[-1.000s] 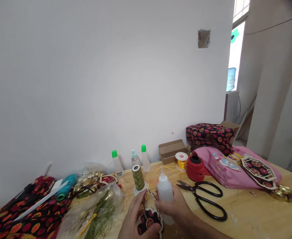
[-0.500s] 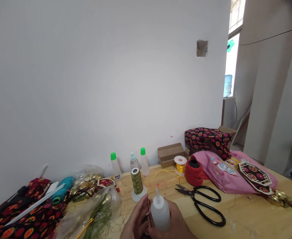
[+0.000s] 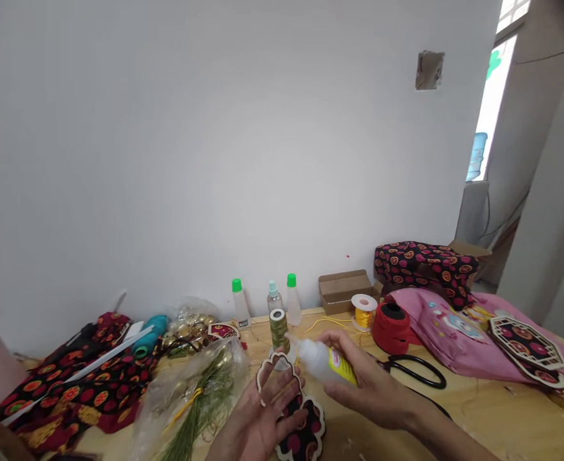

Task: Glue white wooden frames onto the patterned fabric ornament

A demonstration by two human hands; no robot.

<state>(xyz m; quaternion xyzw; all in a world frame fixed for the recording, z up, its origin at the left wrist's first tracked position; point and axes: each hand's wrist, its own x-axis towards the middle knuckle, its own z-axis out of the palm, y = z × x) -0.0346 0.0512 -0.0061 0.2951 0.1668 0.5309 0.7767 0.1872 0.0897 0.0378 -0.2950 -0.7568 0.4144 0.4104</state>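
In my left hand (image 3: 255,413) is a gourd-shaped ornament (image 3: 305,428) with a pale scalloped wooden edge and dark patterned fabric. The fingers lie across it, and its upper lobe looks open. My right hand (image 3: 365,384) is closed round a white squeeze bottle (image 3: 316,360) with a yellow label. The bottle lies tilted, its thin nozzle pointing left just above the ornament's upper part. A cone of olive thread (image 3: 278,330) stands right behind the ornament. Black-handled scissors (image 3: 418,371) are partly hidden behind my right forearm.
Green-capped bottles (image 3: 293,301) stand by the wall beside an open cardboard box (image 3: 344,294). Yellow cord (image 3: 363,318) and a red spool (image 3: 390,330) sit to the right, near a pink bag (image 3: 435,333). Leftward lie green tassels (image 3: 202,400) in plastic and patterned fabric (image 3: 99,390).
The squeeze bottle has gone from upright to tilted, nozzle leftward. My left hand has turned the ornament from edge-on to face-on. The camera view has shifted left.
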